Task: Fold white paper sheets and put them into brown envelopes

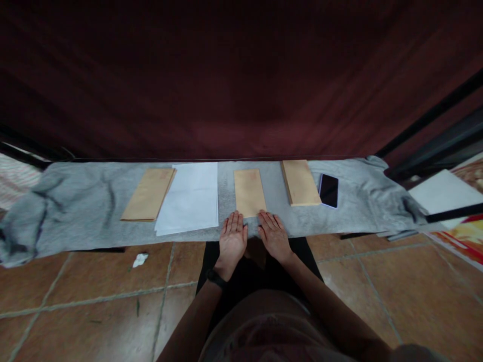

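Observation:
A brown paper envelope (pixel 249 192) lies flat on the grey cloth in front of me. My left hand (pixel 233 240) rests palm down at its lower left corner, fingers stretched out. At the lower right corner lies my right hand (pixel 274 235), also flat with its fingers extended. Neither hand grips anything. To the left is a stack of white paper sheets (pixel 190 198), and beyond it a small pile of brown envelopes (pixel 148 195). On the right stands a thicker stack of brown envelopes (pixel 301 183).
A phone (pixel 329 191) with a dark screen lies beside the thick stack. The grey cloth (pixel 86 201) covers a narrow bench, bunched at both ends. Behind it hangs a dark red curtain (pixel 234 100). A crumpled white scrap (pixel 140 260) lies on the tiled floor (pixel 113 281).

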`<move>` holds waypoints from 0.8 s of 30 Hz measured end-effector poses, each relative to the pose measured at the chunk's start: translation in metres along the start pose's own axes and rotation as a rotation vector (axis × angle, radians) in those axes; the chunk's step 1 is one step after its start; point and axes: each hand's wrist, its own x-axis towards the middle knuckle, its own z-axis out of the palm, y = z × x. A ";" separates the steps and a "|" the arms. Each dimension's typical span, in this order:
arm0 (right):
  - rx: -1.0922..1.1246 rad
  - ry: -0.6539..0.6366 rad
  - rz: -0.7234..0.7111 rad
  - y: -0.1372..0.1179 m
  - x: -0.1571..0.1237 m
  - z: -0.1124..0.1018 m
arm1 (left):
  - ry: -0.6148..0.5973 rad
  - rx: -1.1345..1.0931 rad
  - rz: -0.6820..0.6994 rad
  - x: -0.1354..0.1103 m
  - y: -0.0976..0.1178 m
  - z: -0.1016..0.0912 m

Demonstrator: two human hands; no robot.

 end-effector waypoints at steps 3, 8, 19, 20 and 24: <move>-0.006 -0.002 0.009 0.001 -0.001 0.001 | 0.019 -0.002 -0.023 0.002 0.007 -0.001; -0.012 -0.008 0.011 0.001 -0.001 0.002 | -0.053 -0.082 0.091 0.009 0.029 0.001; 0.017 -0.010 0.005 0.002 0.000 0.000 | -0.053 -0.095 0.024 0.009 0.029 0.003; 0.017 -0.002 0.007 0.002 -0.001 0.000 | -0.051 -0.091 0.013 0.008 0.026 0.002; 0.012 0.022 0.023 0.004 -0.002 0.000 | -0.044 -0.076 -0.028 0.004 0.017 0.000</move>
